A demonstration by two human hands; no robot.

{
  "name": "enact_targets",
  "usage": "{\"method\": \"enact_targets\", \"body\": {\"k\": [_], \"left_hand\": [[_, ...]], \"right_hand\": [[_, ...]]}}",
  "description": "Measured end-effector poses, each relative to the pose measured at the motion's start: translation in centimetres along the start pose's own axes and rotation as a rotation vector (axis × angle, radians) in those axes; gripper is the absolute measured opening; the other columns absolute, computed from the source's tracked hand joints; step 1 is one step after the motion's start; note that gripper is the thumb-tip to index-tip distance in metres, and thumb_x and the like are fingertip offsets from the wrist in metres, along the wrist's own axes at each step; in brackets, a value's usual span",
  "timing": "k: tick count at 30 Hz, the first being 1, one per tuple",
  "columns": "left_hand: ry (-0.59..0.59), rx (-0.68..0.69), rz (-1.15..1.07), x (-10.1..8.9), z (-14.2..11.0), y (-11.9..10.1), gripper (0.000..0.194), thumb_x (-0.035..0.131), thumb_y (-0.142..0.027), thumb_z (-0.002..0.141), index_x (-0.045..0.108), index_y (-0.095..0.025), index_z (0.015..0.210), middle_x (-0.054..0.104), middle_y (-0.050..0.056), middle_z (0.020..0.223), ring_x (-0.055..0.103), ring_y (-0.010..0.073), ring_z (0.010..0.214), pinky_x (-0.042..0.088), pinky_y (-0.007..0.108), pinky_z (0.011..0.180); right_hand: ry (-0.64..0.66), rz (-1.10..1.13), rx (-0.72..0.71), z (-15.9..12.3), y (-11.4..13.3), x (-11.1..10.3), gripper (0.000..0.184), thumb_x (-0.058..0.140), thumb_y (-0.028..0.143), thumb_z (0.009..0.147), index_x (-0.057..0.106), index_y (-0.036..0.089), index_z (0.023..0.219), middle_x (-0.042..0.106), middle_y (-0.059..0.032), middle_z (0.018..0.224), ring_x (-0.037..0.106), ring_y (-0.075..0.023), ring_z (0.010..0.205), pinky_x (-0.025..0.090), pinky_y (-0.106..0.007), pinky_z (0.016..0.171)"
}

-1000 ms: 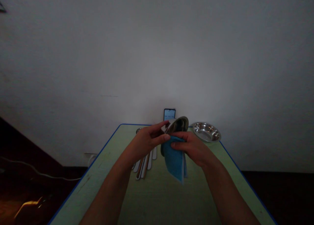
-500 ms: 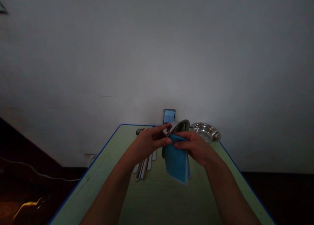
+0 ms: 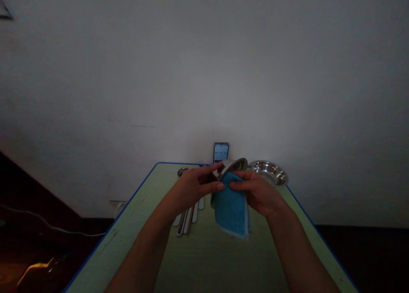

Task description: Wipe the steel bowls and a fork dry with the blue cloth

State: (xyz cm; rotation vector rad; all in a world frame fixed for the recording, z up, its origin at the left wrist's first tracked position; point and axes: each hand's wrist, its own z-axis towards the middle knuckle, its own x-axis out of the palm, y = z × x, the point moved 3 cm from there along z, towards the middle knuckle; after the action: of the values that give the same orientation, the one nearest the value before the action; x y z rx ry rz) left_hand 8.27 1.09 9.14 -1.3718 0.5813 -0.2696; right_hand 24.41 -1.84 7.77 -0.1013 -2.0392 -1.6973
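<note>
1. Pale wall (image 3: 204, 79) stands behind a green worktop (image 3: 217, 259) with blue edging; the light is dim.
2. Near the far edge, in front of the wall, a phone (image 3: 220, 152) stands upright with its screen lit, its lower part hidden by what the hands hold.
3. The metal bowl (image 3: 220, 170) is tilted on its side above the middle of the worktop's far half, between the two hands.
4. The left hand (image 3: 194, 184) has its grip closed on the bowl, fingers along the upper side and thumb lower down, by the cloth.
5. The right hand (image 3: 258, 190) pinches a blue cloth (image 3: 230, 207) between thumb and fingers at the bowl's rim; the cloth hangs down toward the worktop.
6. To the far right, a shiny metal dish (image 3: 270, 172) sits at the worktop's edge, opening up.
7. Left of the cloth lie several utensils (image 3: 188, 220), handles toward the near side, partly hidden by the left hand.
</note>
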Motion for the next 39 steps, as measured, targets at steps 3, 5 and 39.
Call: {"method": "enact_targets", "body": {"k": [3,5,39], "left_hand": [[-0.014,0.008,0.022,-0.05,-0.04,-0.01,0.065,0.072,-0.033,0.071,0.052,-0.019,0.131,0.067,0.008,0.111,0.062,0.0202,0.097,0.047,0.036,0.087],[-0.024,0.003,0.028,-0.06,-0.10,0.01,0.064,0.072,-0.033,0.071,0.052,-0.019,0.131,0.068,0.007,0.111,0.062,0.0202,0.096,0.047,0.035,0.087],[-0.033,0.011,0.026,0.10,-0.60,-0.51,0.061,0.071,-0.032,0.072,0.054,-0.021,0.129,0.069,0.006,0.111,0.064,0.0198,0.097,0.051,0.035,0.087]], "right_hand": [[-0.013,0.021,0.003,0.00,0.00,-0.08,0.029,0.077,0.019,0.059,0.072,0.013,0.088,0.071,-0.0053,0.074,0.065,-0.0161,0.068,0.050,-0.033,0.074],[-0.021,0.033,0.005,0.02,0.01,-0.06,0.029,0.077,0.019,0.059,0.072,0.012,0.087,0.071,-0.0059,0.075,0.065,-0.0166,0.068,0.050,-0.034,0.075],[-0.090,0.253,-0.004,0.79,-0.39,-0.89,0.022,0.069,0.019,0.068,0.065,0.015,0.090,0.071,-0.0062,0.083,0.067,-0.0223,0.082,0.049,-0.040,0.084]]}}
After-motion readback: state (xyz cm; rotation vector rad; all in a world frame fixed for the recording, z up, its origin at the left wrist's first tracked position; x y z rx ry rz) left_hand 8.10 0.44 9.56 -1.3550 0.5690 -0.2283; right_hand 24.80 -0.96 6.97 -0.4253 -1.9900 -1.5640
